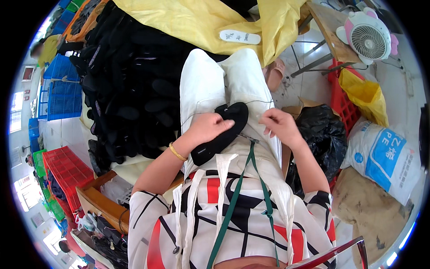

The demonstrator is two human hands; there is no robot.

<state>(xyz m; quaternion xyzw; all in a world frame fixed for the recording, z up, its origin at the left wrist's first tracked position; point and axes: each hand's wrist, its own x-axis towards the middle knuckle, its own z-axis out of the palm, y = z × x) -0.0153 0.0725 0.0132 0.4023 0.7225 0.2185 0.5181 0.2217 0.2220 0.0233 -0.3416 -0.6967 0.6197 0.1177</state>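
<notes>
Centre frame: left hand (pixel 207 127), fingers grasping black shoe upper (pixel 224 132); right hand (pixel 277 125), fingers pinching thin thread (pixel 251 102); black pile (pixel 130 80) upper left.

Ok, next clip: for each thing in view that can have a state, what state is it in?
left hand: closed around the black shoe piece, on the lap
black shoe piece: held, lying across the lap
right hand: fingers pinched, apparently on a thin thread, apart from the shoe piece
thread: stretched taut across the lap
small fan: upright on a table; running or not, cannot tell
black bag: crumpled, on the floor
</notes>
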